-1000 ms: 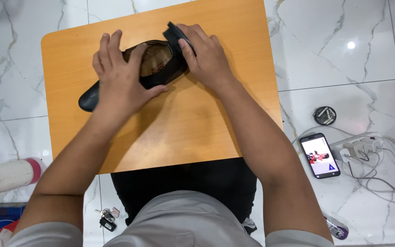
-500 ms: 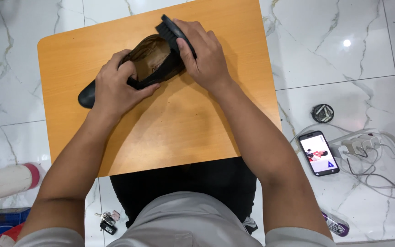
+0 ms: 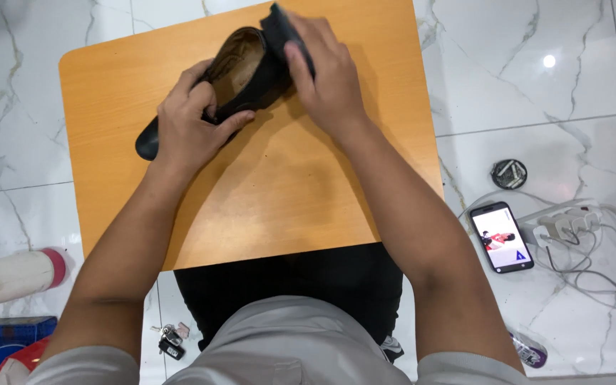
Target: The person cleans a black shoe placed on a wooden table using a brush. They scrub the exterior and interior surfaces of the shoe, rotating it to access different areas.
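Wooden table (image 3: pixel 308 207), black shoe (image 3: pixel 247 75), both hands.

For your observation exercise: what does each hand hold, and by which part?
The left hand grips the black shoe at its middle, over the side. The right hand holds a dark brush-like thing against the shoe's heel.

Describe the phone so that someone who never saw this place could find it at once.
Start at the orange wooden table, then look at the white marble floor to its right. The phone lies flat there, beside a white power strip with cables. Only it has a lit screen; the round black object above it does not.
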